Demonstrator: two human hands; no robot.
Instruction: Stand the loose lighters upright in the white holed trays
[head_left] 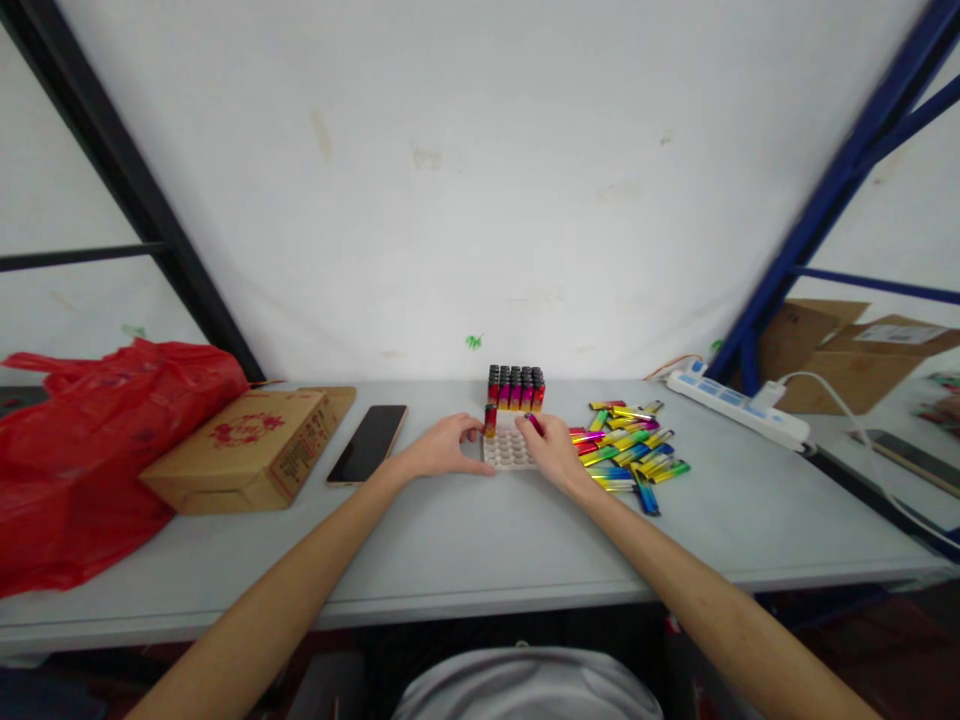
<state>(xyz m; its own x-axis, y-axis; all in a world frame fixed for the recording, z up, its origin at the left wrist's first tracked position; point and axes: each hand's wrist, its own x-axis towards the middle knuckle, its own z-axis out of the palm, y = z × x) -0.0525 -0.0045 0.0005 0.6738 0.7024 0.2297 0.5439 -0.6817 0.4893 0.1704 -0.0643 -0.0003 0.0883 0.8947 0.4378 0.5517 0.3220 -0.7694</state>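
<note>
A white tray (508,452) with rows of round holes lies on the table between my hands. One lighter (490,420) stands upright at its back left corner. My left hand (448,445) is at the tray's left side, thumb and fingers apart, with nothing between them. My right hand (553,447) is over the tray's right part, its fingers closed on a dark pink lighter (534,424). Behind the tray stands a block of upright lighters (516,388) with black tops. Loose shiny lighters (630,450) in several colours lie in a pile right of my right hand.
A black phone (368,444) lies left of my left hand. Farther left are a cardboard box (247,445) and a red plastic bag (97,460). At the right are a white power strip (739,405) with a cable and an open carton (847,355). A wall rises behind the table (480,560).
</note>
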